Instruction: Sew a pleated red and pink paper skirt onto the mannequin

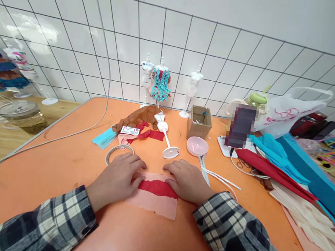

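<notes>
A piece of pink crepe paper (154,204) lies flat on the table in front of me, with a red crepe paper strip (157,187) across it. My left hand (120,179) bends its fingers over the upper left edge of the pink paper, its thumb by the red strip's left end. Opposite it, my right hand (190,183) has curled fingers at the upper right edge and its thumb on the red strip. The fingertips' exact grip is partly hidden. A roll of tape (111,150) is just beyond my left hand, and a spoon's handle (205,170) lies beside my right.
Beyond my hands are a fallen white mini mannequin (167,142), a pink bowl (197,147), a cardboard box (199,124) and crepe scraps (138,118). Dress-form mannequins (160,83) stand by the wall. Right are a phone (240,127) and folded crepe paper (275,171). A cable (107,89) crosses the left.
</notes>
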`<state>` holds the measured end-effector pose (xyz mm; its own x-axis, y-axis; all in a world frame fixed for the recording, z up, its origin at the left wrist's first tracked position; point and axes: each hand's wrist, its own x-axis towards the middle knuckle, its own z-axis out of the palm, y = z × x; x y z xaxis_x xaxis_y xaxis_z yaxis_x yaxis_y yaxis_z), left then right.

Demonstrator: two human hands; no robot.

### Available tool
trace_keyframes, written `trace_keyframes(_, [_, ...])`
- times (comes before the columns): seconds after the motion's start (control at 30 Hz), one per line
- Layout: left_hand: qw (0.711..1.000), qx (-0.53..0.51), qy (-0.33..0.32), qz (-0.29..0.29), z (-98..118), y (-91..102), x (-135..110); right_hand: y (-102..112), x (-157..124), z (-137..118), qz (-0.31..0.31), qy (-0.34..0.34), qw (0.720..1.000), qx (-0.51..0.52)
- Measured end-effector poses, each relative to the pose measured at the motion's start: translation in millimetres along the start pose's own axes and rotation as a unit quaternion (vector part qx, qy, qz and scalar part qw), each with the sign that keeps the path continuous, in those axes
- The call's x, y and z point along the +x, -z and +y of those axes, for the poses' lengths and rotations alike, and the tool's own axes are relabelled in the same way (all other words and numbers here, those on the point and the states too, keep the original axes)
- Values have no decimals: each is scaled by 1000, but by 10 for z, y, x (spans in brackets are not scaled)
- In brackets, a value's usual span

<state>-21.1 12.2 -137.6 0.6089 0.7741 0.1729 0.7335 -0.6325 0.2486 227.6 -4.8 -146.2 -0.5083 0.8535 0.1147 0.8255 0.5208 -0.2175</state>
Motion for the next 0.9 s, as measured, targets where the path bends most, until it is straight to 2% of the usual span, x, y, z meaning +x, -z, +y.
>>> trace_keyframes(0.07, [999,-12,-36,2,31,-37,-17,-43,-14,4,15,-13,1000,11])
trace_keyframes(0.13, [997,-15,-69,-20,61,-102,-28,-78,-5,4,11,-9,1000,5])
trace_keyframes(0.27, [994,10,-90,-64,78,-198,-36,-117,10,9,-1,25,999,-38])
trace_keyframes(0.43, [992,20,-110,-60,49,-159,-27,-146,-31,23,4,72,994,-78])
trace_keyframes(0.7, [985,62,-141,-80,-19,-160,-3,-132,-172,183,10,112,991,-66])
trace_keyframes(0.9, [985,75,-144,-56,-20,-172,-43,-81,-291,279,11,133,990,-54])
